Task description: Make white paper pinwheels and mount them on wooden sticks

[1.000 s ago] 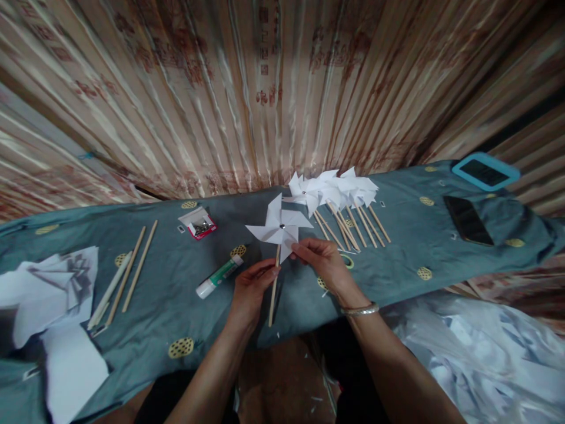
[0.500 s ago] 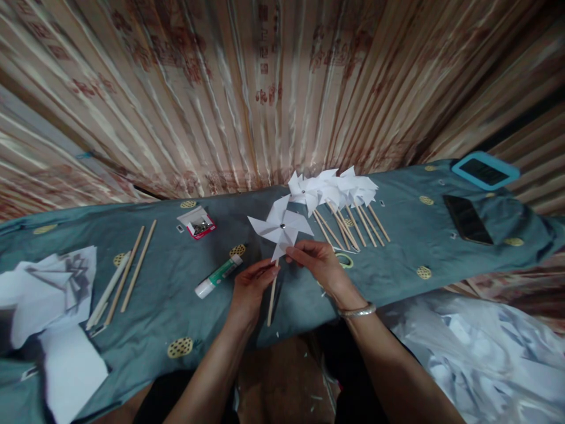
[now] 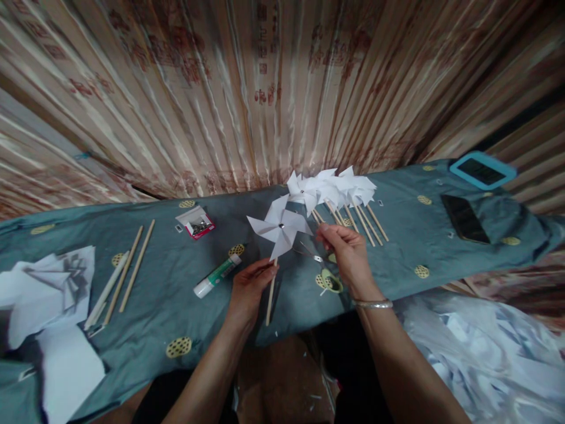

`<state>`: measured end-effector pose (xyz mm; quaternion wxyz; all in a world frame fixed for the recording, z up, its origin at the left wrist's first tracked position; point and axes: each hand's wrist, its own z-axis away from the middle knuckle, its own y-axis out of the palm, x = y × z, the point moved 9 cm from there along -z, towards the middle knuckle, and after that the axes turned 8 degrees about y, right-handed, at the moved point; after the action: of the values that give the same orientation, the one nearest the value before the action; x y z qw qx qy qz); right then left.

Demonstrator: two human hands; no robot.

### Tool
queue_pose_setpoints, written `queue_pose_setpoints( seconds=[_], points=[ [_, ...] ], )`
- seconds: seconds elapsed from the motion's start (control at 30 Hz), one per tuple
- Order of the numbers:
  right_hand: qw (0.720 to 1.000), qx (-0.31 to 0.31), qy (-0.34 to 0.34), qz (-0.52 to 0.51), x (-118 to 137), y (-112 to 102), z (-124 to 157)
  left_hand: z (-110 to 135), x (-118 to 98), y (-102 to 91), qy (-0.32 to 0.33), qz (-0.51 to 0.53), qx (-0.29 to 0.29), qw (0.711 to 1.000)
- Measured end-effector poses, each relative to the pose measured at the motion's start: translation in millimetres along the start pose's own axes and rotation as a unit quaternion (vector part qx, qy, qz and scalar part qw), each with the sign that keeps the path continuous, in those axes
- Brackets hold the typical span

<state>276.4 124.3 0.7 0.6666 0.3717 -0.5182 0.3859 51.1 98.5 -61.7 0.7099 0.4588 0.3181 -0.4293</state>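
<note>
A white paper pinwheel on a wooden stick, with a silver pin at its centre, stands tilted over the cloth. My left hand pinches its stick just below the paper blades. Beside the right-hand blade tip is my right hand, its fingers curled together; nothing shows in them, and whether they touch the tip is unclear. Below that hand lie scissors with green handles, partly covered by it. Several finished pinwheels lie in an overlapping row behind, sticks pointing toward me.
Left of my hands lie a glue stick, an open box of pins, loose wooden sticks and white paper sheets. A phone and a blue-framed device are at the right. A plastic bag sits below the table edge.
My right hand has let go of the lower blade and moved right, uncovering more of the scissors. The left hand keeps hold of the stick, almost unmoved.
</note>
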Motion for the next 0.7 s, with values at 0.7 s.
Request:
queue_pose_setpoints(
  seconds=[0.7],
  points=[
    [0.998,0.017,-0.036,0.047,-1,8,-6,1,3,1.8,-0.009,-0.006,0.015,1.0]
  ],
)
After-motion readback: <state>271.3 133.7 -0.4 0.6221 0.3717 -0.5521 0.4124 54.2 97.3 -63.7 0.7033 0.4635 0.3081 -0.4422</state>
